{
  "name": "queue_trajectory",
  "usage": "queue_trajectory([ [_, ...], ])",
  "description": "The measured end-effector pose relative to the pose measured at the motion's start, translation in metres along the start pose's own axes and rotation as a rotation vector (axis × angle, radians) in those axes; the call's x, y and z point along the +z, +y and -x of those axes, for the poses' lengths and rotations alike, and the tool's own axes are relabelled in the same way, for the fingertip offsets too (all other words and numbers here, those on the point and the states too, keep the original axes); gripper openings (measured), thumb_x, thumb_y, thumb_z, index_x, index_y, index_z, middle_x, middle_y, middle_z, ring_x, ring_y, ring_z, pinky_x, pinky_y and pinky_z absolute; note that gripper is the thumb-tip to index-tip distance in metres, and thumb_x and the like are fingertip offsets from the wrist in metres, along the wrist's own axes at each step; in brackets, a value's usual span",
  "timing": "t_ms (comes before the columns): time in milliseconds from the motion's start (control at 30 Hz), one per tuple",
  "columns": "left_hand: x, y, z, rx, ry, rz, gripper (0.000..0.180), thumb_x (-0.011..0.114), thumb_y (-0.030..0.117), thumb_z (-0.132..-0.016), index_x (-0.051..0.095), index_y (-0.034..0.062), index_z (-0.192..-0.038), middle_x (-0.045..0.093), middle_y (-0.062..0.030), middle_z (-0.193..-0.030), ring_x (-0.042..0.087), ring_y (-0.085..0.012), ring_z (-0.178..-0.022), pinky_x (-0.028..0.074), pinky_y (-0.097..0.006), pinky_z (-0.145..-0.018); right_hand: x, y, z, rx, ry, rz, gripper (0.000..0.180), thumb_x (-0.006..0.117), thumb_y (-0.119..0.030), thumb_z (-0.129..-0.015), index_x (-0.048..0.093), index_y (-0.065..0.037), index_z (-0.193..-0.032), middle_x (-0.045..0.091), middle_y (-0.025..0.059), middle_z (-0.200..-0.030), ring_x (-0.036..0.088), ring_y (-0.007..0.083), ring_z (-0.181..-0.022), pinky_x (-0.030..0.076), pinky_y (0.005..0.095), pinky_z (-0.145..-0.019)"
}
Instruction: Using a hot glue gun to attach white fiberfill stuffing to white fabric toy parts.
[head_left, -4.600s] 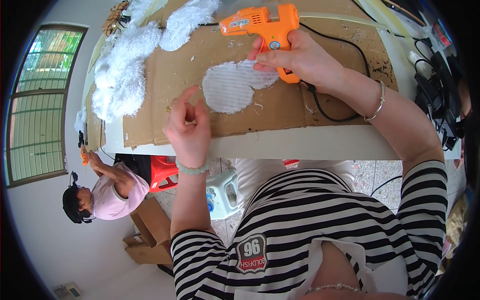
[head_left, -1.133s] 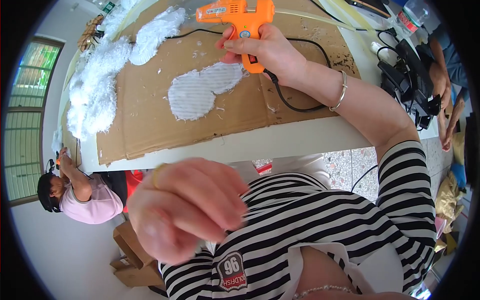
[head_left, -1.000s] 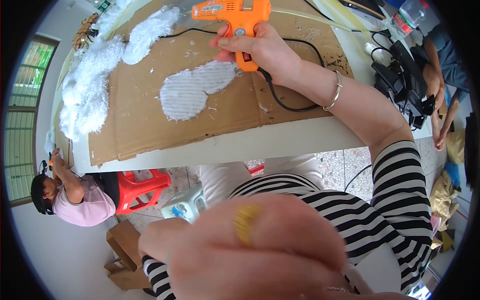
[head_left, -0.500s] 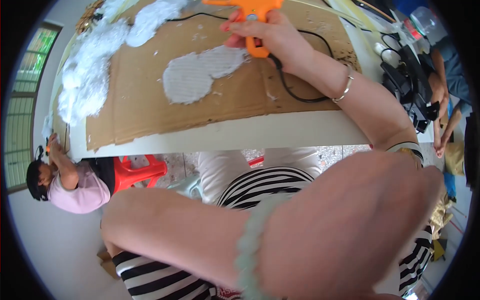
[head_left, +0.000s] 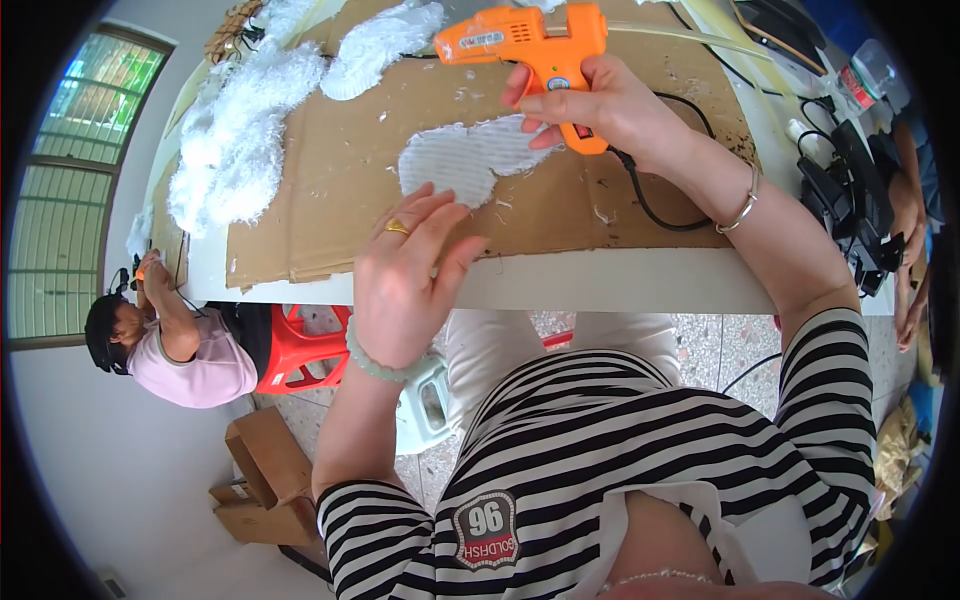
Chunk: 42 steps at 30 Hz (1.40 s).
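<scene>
My right hand (head_left: 610,110) is wrapped round the handle of an orange glue gun (head_left: 545,45), its nozzle pointing left above the cardboard. A black cord runs from the handle's base. Under and beside the gun lies a flat white ribbed piece (head_left: 450,160) with two rounded lobes and frayed edges. My left hand (head_left: 410,260) is at the cardboard's near edge, just below that piece, fingers spread and holding nothing. Whether its fingertips touch the piece I cannot tell.
A brown cardboard sheet (head_left: 330,215) covers much of the white table (head_left: 600,280). Fluffy white material (head_left: 235,150) is heaped at the left, with another white piece (head_left: 375,50) beside it. Black devices (head_left: 850,190) and a bottle (head_left: 870,75) stand right. Another person (head_left: 190,350) sits by a red stool (head_left: 305,350).
My left hand has swung from close in front of my chest out to the cardboard's near edge. The glue gun stays in my right hand; the view has shifted.
</scene>
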<state>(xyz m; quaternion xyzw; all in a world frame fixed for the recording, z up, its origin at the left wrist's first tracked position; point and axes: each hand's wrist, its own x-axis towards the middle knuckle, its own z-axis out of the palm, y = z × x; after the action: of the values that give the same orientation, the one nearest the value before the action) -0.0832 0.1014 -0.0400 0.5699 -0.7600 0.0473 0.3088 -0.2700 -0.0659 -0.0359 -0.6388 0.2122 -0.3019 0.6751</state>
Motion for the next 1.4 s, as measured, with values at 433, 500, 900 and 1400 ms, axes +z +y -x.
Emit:
queue_trajectory([
  [433, 0.013, -0.025, 0.013, -0.026, -0.063, -0.168, 0.045, 0.070, 0.030, -0.073, 0.061, 0.0049, -0.109, 0.059, -0.0190, -0.114, 0.055, -0.0360, -0.109, 0.039, -0.052, -0.093, 0.011, -0.001, -0.002, 0.094, -0.135, 0.484, 0.024, 0.064, -0.023, -0.085, 0.058, -0.004, -0.099, 0.057, -0.0009, -0.080, 0.051, 0.0063, -0.069, 0.045, 0.0223, -0.063],
  [500, 0.013, -0.024, 0.012, -0.024, -0.053, -0.174, 0.044, 0.071, 0.030, -0.072, 0.062, 0.0049, -0.107, 0.060, -0.0186, -0.114, 0.056, -0.0353, -0.108, 0.039, -0.053, -0.092, 0.013, -0.003, -0.002, 0.140, -0.158, 0.574, 0.023, 0.064, -0.021, -0.086, 0.056, -0.004, -0.099, 0.056, -0.0014, -0.081, 0.050, 0.0065, -0.068, 0.044, 0.0216, -0.061],
  [900, 0.011, -0.025, 0.009, -0.021, -0.059, -0.176, 0.042, 0.072, 0.029, -0.070, 0.063, 0.0055, -0.104, 0.061, -0.0173, -0.110, 0.057, -0.0326, -0.106, 0.040, -0.053, -0.089, 0.022, -0.005, -0.008, 0.102, -0.171, 0.759, 0.030, 0.065, -0.026, -0.085, 0.058, -0.001, -0.099, 0.056, 0.0005, -0.077, 0.047, 0.0079, -0.067, 0.042, 0.0232, -0.061],
  [1400, 0.003, -0.029, 0.004, -0.007, -0.094, -0.141, 0.043, 0.075, 0.025, -0.066, 0.065, 0.0051, -0.103, 0.063, -0.0145, -0.110, 0.059, -0.0316, -0.103, 0.044, -0.042, -0.088, 0.017, 0.005, -0.010, -0.019, -0.127, 0.789, 0.041, 0.063, -0.037, -0.082, 0.060, 0.002, -0.095, 0.055, 0.0106, -0.065, 0.049, 0.0210, -0.059, 0.042, 0.0318, -0.059],
])
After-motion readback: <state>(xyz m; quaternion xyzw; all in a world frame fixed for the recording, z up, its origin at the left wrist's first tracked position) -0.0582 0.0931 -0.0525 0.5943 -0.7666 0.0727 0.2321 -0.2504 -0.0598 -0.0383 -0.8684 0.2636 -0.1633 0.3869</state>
